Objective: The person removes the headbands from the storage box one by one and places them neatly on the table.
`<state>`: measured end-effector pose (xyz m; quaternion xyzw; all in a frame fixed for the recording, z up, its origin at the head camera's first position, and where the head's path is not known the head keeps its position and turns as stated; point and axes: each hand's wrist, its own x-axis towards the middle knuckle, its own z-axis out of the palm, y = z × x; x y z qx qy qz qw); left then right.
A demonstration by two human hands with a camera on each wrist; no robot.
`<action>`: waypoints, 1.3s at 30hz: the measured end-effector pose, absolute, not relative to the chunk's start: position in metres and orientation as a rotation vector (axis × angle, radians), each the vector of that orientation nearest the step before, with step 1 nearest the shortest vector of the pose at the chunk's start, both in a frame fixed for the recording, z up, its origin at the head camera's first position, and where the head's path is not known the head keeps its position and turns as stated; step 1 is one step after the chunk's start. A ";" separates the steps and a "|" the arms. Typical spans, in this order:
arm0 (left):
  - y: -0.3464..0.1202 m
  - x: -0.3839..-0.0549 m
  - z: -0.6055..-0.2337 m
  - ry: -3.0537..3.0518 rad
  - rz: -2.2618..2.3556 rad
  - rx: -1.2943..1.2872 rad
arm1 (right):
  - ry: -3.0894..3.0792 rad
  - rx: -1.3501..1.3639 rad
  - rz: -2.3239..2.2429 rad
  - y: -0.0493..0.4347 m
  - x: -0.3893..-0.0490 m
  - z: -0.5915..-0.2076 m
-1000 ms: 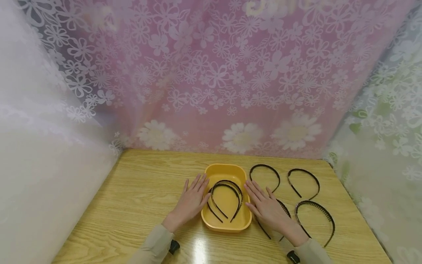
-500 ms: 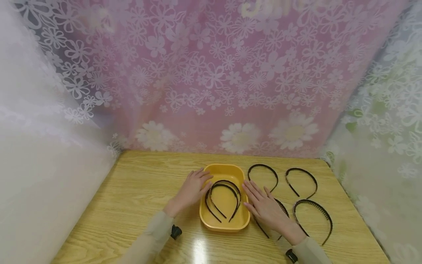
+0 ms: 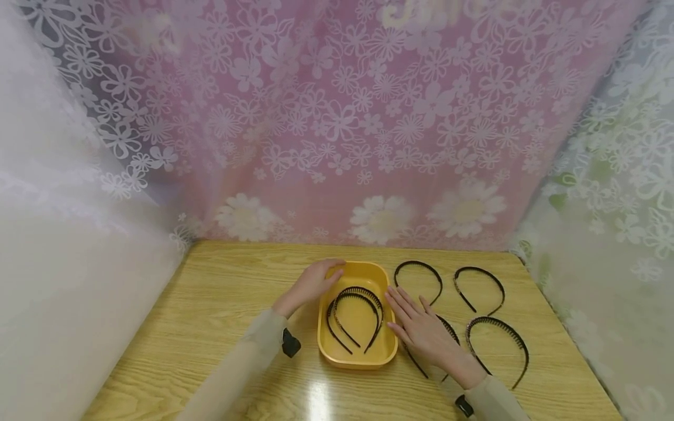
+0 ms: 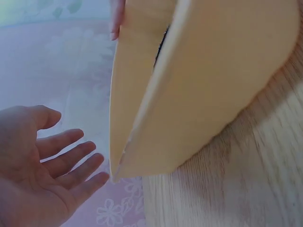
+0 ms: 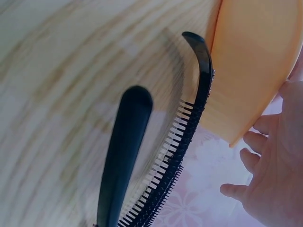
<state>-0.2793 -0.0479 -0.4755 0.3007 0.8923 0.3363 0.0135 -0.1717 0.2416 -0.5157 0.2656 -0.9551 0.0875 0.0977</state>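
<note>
A yellow plastic tray (image 3: pixel 358 365) stands on the table with two black toothed headbands (image 3: pixel 360 290) overlapping inside it. My left hand (image 3: pixel 310 285) is at the tray's far left corner, its fingers over the rim in the head view. The left wrist view shows that hand (image 4: pixel 40 175) with loosely bent, spread fingers beside the tray's corner, gripping nothing. Along the right rim, my right hand (image 3: pixel 423 330) lies with straight fingers against the edge. From the right wrist, a toothed headband (image 5: pixel 182 137) appears below the hand (image 5: pixel 279 151), near the tray wall (image 5: pixel 251 66).
Right of the tray lie several more black headbands, among them a far one (image 3: pixel 418 264), a far right one (image 3: pixel 480 269) and a near right one (image 3: pixel 497 322). Another headband (image 3: pixel 449 327) is partly under the right forearm. Floral curtains (image 3: pixel 326 146) enclose the wooden table (image 3: pixel 237 292).
My left hand has slid from the tray's left side away to its far left corner, its fingers bending over the rim. The right hand stays by the right rim.
</note>
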 end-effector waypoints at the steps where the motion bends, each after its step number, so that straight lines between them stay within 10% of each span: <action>1: -0.047 -0.281 -0.475 2.750 1.072 0.914 | -2.826 0.787 0.260 0.242 -0.172 -0.516; 39: -0.009 -0.297 -0.479 2.592 0.619 0.774 | -2.808 0.783 0.174 0.243 -0.173 -0.518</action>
